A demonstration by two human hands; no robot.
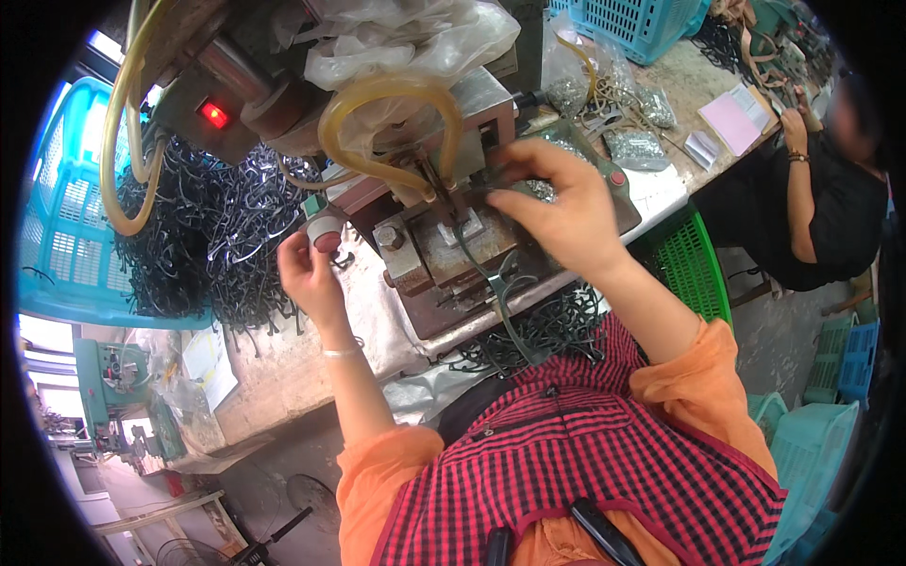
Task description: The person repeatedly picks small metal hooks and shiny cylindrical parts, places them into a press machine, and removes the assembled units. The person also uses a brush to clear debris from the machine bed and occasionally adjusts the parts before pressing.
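Note:
A bench press [415,250] with a metal die bed stands in front of me. My left hand [310,283] has its fingers curled round a push-button switch [327,234] with a red button, at the press's left. At the right of the press head, my right hand [566,212] reaches in with thumb and forefinger bent toward each other. Its fingertips are blurred and partly hidden, so anything between them cannot be made out. A dark, bent strip [498,288] runs from the die toward my lap. Under the press's near edge lies a heap of similar dark curved pieces [557,330].
More dark curved pieces [250,212] are piled at the left, by a blue basket [57,255]. Yellow tubing [389,87] loops over the press. A green crate [694,259] stands at the right. Beyond it a co-worker [830,179] sits at the bench. Bags of small metal parts [637,149] lie behind.

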